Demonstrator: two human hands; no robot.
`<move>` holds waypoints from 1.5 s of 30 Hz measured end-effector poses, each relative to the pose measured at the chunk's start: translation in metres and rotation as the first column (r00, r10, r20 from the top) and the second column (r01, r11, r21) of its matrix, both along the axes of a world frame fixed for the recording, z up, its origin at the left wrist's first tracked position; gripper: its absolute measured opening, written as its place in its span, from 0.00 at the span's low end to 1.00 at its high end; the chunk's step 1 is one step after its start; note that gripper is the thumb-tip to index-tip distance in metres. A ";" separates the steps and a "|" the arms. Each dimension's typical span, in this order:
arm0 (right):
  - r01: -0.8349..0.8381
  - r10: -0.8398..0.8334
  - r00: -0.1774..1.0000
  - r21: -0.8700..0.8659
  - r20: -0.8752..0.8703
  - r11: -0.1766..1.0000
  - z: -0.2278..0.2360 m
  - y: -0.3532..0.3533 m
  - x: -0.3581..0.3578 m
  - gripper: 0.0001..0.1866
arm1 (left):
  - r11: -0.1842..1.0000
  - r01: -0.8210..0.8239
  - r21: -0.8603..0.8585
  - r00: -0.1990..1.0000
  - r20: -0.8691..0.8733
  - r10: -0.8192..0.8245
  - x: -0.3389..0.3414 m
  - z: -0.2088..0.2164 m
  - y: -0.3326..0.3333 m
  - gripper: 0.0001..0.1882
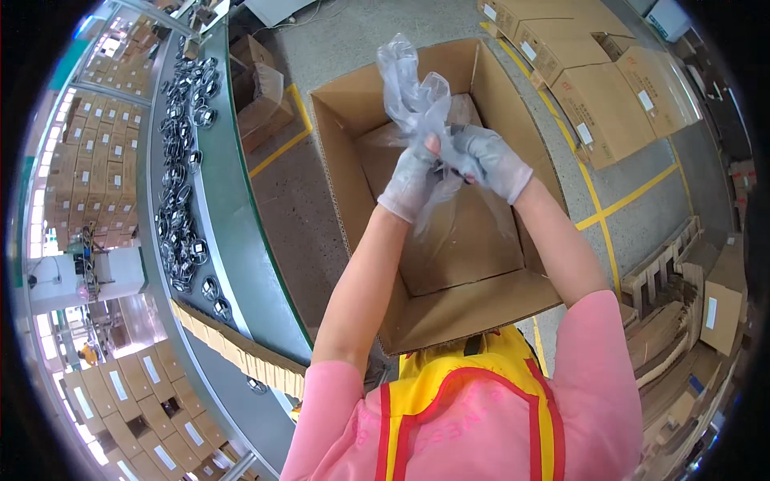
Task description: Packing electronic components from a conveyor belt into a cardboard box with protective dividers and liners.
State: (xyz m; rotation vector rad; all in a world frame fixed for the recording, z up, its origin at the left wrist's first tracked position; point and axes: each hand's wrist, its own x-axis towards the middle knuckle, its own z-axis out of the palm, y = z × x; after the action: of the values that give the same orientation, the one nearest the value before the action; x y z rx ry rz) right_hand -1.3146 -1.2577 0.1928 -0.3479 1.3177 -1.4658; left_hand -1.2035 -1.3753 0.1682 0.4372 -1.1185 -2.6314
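Head view showed one person in a pink shirt and a yellow vest with red trim, standing over one open box (pixel 449 240) on the floor. Both hands wore grey gloves and met above the middle of the box. The left hand (pixel 411 180) was closed around the lower part of one clear bag (pixel 413 92), with the thumb tip showing at the top. The right hand (pixel 489 160) was just beside it, touching it, and its fingers were clenched on the same bag. The bag was crumpled; its top rose above the two hands toward the far wall of the box, and a thin part hung down between the wrists into the box. The box had four flaps folded outward, and its bottom looked bare apart from the bag. To the left ran one curved green conveyor (pixel 233 232), and many small shiny round parts (pixel 180 160) lay along it, too many to count. At the upper right stood about four closed cartons (pixel 609 88), close together.
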 end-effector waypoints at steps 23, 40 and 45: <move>0.042 0.719 -0.108 0.720 -0.687 0.693 0.022 -0.023 0.001 0.32 | 0.605 -0.481 -0.635 0.734 0.085 0.674 0.061 0.030 -0.086 0.07; 0.642 0.063 -0.136 -0.040 -0.989 0.765 0.027 -0.023 -0.262 0.22 | -0.332 0.583 -0.742 0.580 0.094 0.809 0.053 0.051 -0.276 0.12; 0.650 0.016 -0.017 0.001 -1.000 0.760 0.000 -0.072 -0.272 0.20 | -0.199 0.509 -0.838 0.353 -0.008 0.936 0.024 0.031 -0.305 0.14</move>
State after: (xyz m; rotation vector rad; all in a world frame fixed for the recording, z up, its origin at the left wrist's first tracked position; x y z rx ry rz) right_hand -1.5865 -1.3296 0.1932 -0.8292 3.1383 -1.0257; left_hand -1.1797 -1.6806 0.1990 1.4539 -2.2876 0.0966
